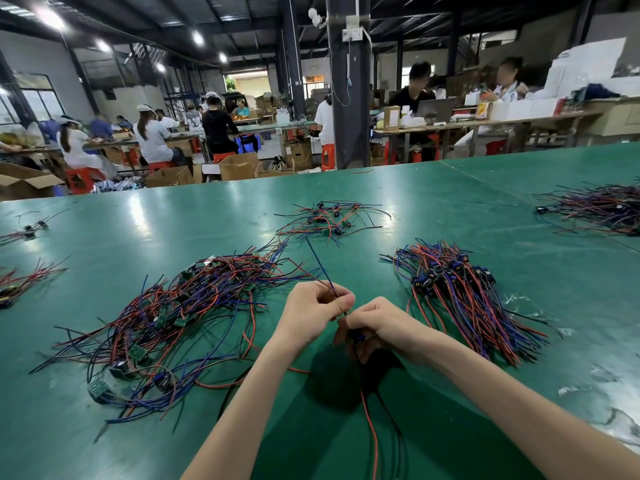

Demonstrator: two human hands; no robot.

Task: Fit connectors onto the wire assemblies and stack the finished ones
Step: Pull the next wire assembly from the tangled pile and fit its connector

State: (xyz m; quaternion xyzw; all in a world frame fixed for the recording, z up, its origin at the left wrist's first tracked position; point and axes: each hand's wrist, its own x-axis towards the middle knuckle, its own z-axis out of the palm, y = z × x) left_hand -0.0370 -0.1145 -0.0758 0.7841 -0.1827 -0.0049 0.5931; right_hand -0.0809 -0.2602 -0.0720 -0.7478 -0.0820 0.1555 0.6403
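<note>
Low over a green desk [450, 202], a person's two bare hands meet near the centre of the scene. The left hand [313, 313] has its fingers curled together, pinching a blue wire [320, 268] whose free end slants up and away toward the far side. The right hand [379, 327], just beside it, has its fingers clamped on a small blue connector [360, 338], which peeks out beneath the palm. A red wire [371, 427] and a black wire [391, 419] trail from that hand toward the near edge. To the left lies a wide loose heap [180, 317] of red, blue and black wire assemblies carrying small green boards. To the right, a tidier bundle [460, 299] of assemblies fitted with blue connectors lies with its wires fanned toward the near right. A smaller cluster [329, 220] sits farther back at centre, another tangle [595, 209] lies at the far right, and a few stray assemblies [20, 282] lie at the left edge. Beyond the desk, workers [152, 140] in white tops sit on red stools [327, 157] at long desks, cardboard boxes [239, 166] stand on the floor, and a dark pillar [348, 98] rises mid-hall. At far right a laptop [434, 110] stands open.
</note>
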